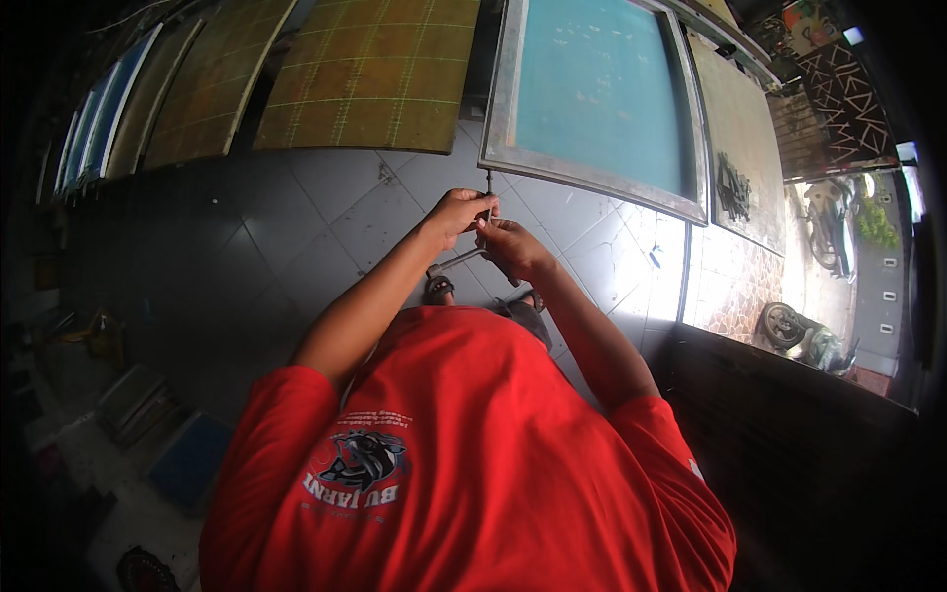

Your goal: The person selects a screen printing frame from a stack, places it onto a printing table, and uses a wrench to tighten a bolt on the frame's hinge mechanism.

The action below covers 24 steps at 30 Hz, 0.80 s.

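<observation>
One person in one red shirt (513,424), seen from above, holds both bare hands together in front of the body; the left hand (455,213) has its grip closed in a fingertip pinch on one thin metal rod (490,182); the right hand (517,251), just below it, has its fingers curled in with the thumb near the rod, though what its grip has hold of is partly hidden; the rod stands just below the near edge of one teal panel in a pale frame (498,155), touching or apart, one cannot tell; one grey bar (459,259) slants from beside the right hand toward two sandalled feet (441,286) on the tiled floor (340,212); left of the teal panel are three brownish panels (365,79); right of it is one pale board (745,118); two motorbikes (831,227) stand at far right.
</observation>
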Available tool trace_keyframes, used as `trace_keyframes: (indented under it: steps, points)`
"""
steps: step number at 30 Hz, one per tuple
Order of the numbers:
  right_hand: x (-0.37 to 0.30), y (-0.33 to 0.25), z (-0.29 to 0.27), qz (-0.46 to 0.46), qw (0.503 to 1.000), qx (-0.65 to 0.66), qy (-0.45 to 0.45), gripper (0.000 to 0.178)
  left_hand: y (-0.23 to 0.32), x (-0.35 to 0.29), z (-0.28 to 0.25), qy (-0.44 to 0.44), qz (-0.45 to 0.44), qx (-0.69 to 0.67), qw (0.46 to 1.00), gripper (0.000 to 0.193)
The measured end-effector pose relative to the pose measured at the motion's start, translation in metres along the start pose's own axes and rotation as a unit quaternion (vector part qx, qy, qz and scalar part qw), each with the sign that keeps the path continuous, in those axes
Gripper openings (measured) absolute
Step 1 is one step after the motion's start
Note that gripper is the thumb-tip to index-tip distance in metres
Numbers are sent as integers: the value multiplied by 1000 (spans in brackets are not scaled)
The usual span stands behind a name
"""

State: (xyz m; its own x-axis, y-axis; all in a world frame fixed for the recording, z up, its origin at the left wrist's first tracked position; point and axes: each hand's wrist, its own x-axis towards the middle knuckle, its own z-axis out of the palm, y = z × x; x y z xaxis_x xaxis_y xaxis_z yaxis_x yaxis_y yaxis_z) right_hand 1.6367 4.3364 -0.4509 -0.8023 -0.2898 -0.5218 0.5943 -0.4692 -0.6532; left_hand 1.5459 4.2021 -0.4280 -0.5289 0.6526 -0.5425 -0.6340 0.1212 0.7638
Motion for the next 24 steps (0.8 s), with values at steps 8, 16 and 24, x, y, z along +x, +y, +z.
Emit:
trace_keyframes:
  steps: [8,16,24]
  points:
    - [-18,-36,6,18,988,27,-149,27,6,-14,1,-54,-59,-112,990,28]
    - [6,-4,-25,13,999,-34,-31,30,0,-3,10,39,-2,-20,999,20]
    - [-26,-26,17,4,993,110,-32,24,7,-9,9,0,-23,-53,998,17]
